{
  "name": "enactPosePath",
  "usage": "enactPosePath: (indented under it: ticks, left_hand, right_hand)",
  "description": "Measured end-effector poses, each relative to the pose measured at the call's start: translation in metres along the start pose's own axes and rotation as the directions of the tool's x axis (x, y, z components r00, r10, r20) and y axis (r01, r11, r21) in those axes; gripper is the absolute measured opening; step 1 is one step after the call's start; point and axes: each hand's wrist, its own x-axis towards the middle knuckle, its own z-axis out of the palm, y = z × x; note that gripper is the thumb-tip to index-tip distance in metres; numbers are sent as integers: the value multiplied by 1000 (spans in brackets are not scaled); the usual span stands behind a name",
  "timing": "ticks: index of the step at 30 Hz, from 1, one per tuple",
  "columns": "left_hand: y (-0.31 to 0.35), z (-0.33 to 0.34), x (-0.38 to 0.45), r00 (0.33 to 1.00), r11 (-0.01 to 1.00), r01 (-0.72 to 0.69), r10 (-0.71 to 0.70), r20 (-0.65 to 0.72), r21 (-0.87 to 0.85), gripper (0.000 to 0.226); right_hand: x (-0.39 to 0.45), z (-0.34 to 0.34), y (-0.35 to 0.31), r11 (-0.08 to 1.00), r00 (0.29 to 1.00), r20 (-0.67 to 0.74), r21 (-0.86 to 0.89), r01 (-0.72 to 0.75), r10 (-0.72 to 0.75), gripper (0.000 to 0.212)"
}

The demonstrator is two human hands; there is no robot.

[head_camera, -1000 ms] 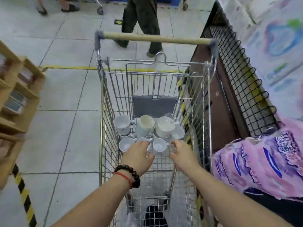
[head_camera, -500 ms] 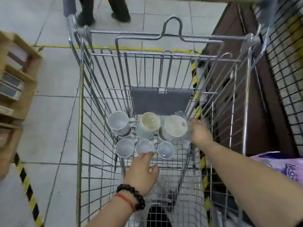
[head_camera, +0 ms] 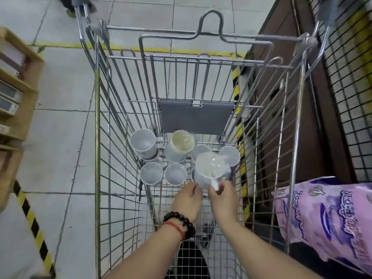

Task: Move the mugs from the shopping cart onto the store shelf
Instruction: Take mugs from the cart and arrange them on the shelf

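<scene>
Forearms reach down into the shopping cart (head_camera: 97,137) from the near edge, the left wrist carrying a dark bead bracelet (head_camera: 179,218) and a red cord. The right hand (head_camera: 222,200) has its fingers curled round the handle of a white mug (head_camera: 209,168), which is tipped with its mouth toward the camera and sits above the others — lifted, by the look of it, though the blur makes it hard to say whether its base has cleared them. The left hand (head_camera: 188,202) is just beside it, fingers bent toward the mug's lower wall; whether they actually touch or grip it cannot be told from this view.

Beyond the hands, the remaining mugs (head_camera: 175,174) crowd the far end of the cart floor: two upright ones in the near row, a tilted one at far left (head_camera: 144,142), a cream-lined one (head_camera: 181,144) leaning against the grey flap (head_camera: 196,116), and at least two more partly hidden behind the held mug.

A wooden shelf unit (head_camera: 19,87) stands well apart at the left edge, and no mug shows on it. The task looks barely begun — one mug in hand, roughly seven left in the cart, none placed as far as this view reaches.
</scene>
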Motion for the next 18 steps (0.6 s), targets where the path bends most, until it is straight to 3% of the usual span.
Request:
enactPosePath:
  ticks: [5, 9, 12, 14, 18]
  left_hand:
    - [-14, 7, 0, 992, 986, 127, -125, 21, -113, 32]
    - [-22, 8, 9, 981, 961, 181, -193, -37, -210, 20]
    - [-24, 9, 19, 961, 955, 231, -254, -111, -188, 19]
    - [-23, 8, 22, 954, 961, 242, -261, -147, -134, 23]
    - [-25, 7, 26, 955, 979, 203, -205, -214, -32, 21]
  right_hand:
    - [-23, 27, 11, 978, 961, 259, 157, -137, 93, 12]
    - [-20, 19, 14, 957, 849, 526, 215, -196, 56, 57]
    - [-13, 5, 12, 939, 749, 661, 234, -252, 37, 64]
    - [-6, -1, 9, 939, 778, 625, 224, -260, 66, 54]
    - [16, -6, -2, 957, 922, 327, 129, -258, 205, 26]
